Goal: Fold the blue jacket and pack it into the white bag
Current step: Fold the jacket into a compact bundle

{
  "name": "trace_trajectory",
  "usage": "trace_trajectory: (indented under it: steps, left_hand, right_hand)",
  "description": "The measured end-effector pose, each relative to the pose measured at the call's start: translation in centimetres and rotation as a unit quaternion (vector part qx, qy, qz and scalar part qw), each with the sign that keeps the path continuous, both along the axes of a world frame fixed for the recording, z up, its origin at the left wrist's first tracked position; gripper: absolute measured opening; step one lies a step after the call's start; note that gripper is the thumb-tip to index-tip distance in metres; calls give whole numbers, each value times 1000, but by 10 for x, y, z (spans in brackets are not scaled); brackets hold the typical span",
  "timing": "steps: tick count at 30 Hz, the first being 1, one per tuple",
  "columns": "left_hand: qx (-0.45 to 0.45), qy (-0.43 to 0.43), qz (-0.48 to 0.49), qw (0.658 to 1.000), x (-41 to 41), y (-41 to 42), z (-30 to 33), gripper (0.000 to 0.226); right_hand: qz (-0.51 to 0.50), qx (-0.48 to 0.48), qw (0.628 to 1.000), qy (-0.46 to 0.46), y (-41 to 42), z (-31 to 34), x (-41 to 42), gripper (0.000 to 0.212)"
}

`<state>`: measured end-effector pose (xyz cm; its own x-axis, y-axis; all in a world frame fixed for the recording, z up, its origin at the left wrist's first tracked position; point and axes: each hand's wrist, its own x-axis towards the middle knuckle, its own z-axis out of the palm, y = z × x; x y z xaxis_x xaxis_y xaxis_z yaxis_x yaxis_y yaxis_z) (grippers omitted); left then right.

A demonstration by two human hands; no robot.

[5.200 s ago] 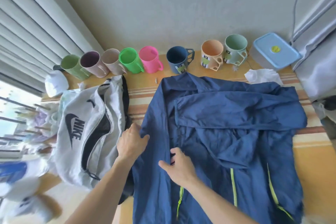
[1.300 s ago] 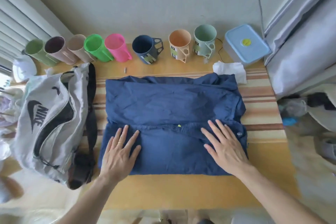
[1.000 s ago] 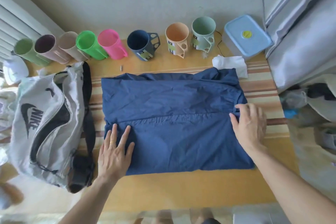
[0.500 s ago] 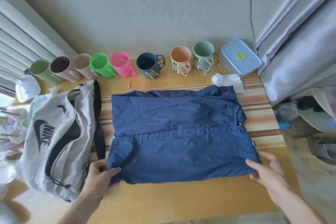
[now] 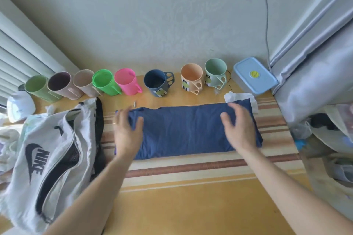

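Note:
The blue jacket (image 5: pixel 183 129) lies folded into a long narrow rectangle across the middle of the table. My left hand (image 5: pixel 127 135) rests flat on its left end with fingers spread. My right hand (image 5: pixel 238 129) lies over its right end, fingers straight and slightly blurred. The white bag (image 5: pixel 51 154), with a black logo and black mesh, lies slumped on the table to the left of the jacket, close to my left forearm. Its zipper line runs along the top; I cannot tell whether it is open.
A row of coloured mugs (image 5: pixel 124 84) lines the back wall. A blue-lidded box (image 5: pixel 255 76) stands at the back right, with a white tissue (image 5: pixel 238 96) just behind the jacket. The striped mat (image 5: pixel 191 168) covers the yellow table. Curtains hang at right.
Half a second ago both hands held the jacket's near edge. That edge has been folded away from me, halving the rectangle, and both hands now lie on top of it.

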<state>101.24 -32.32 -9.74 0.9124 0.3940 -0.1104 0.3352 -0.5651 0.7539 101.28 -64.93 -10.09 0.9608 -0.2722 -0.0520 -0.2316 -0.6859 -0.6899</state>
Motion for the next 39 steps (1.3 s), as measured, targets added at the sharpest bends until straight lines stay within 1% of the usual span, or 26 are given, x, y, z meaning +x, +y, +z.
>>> trace_trajectory:
  steps: [1, 3, 4, 5, 6, 8, 12, 15, 17, 19, 21, 22, 23, 25, 27, 28, 29, 30, 31, 32, 33, 34, 35, 36, 37, 39]
  left_hand:
    - [80, -27, -93, 992, -4, -15, -7, 50]
    - [237, -20, -233, 943, -8, -38, -30, 52]
    - [294, 5, -264, 919, -9, -44, -42, 56]
    - [324, 42, -270, 906, -7, -47, -54, 58]
    - [337, 76, -260, 902, -4, -46, -69, 60]
    - [323, 125, -229, 910, 1, -39, -96, 61]
    - [322, 140, -238, 906, 4, -33, -115, 62]
    - [343, 79, -204, 914, -5, -26, -94, 64]
    - [334, 52, -106, 935, -16, -10, -71, 68]
    - [285, 101, 17, 953, -29, 10, -52, 76]
    - [142, 203, 140, 959, -35, 24, -44, 82]
    - [56, 247, 192, 948, -35, 29, -42, 72]
    - [-26, 261, 218, 940, -32, 34, -37, 55]
    - [-157, 239, 236, 929, -24, 43, -26, 26]
    - [-266, 190, 208, 922, -18, 35, -3, 10]
    - [-295, 153, 163, 929, -15, 24, 14, 10]
    - [-316, 116, 101, 936, -12, 6, 35, 14]
    - [-321, 87, 38, 942, -9, -16, 52, 17]
    - [-309, 66, -28, 948, -6, -44, 67, 17]
    - [-274, 53, -95, 956, -4, -76, 78, 15]
    - [-232, 42, -163, 958, -4, -109, 83, 13]
    - [-183, 28, -218, 958, -4, -142, 81, 13]
    - [-137, 11, -261, 955, -3, -175, 75, 15]
    - [-91, -3, -303, 949, -4, -204, 65, 17]
    - [-48, -10, -353, 934, -4, -231, 53, 20]
    - [12, 0, -461, 887, -7, -267, 27, 28]
  right_hand:
    - [75, -89, 993, -17, 15, -8, -6, 51]
    - [183, -214, 960, -8, 38, -31, -9, 58]
    - [213, -250, 944, 12, 46, -42, -7, 62]
    - [229, -274, 933, 37, 50, -55, -4, 65]
    - [232, -293, 926, 55, 50, -69, 0, 67]
    - [220, -310, 922, 78, 44, -97, 4, 69]
    - [208, -317, 923, 73, 40, -123, 4, 69]
    - [194, -307, 930, 51, 49, -107, 1, 70]
    - [211, -280, 936, 22, 65, -89, -5, 69]
    - [266, -265, 927, 7, 83, -81, -15, 68]
    - [296, -264, 918, 14, 95, -91, -20, 66]
    - [301, -263, 916, 31, 98, -96, -20, 66]
    - [306, -262, 914, 52, 98, -100, -19, 67]
    - [320, -252, 910, 80, 97, -103, -16, 68]
    - [331, -199, 917, 101, 94, -95, -12, 67]
    - [324, -132, 930, 114, 91, -89, -10, 65]
    - [303, -36, 943, 136, 88, -76, -7, 62]
    - [259, 92, 946, 172, 83, -59, -3, 57]
    - [184, 248, 929, 205, 77, -37, 0, 51]
    - [97, 392, 887, 223, 66, -15, 1, 45]
    - [15, 502, 835, 225, 51, 5, 1, 43]
    - [-51, 567, 794, 211, 30, 21, 0, 50]
    - [-97, 604, 768, 192, 7, 34, -3, 58]
    - [-136, 611, 761, 171, -17, 45, -6, 60]
    - [-163, 586, 777, 163, -39, 53, -8, 57]
    - [-183, 447, 854, 194, -72, 47, -7, 51]
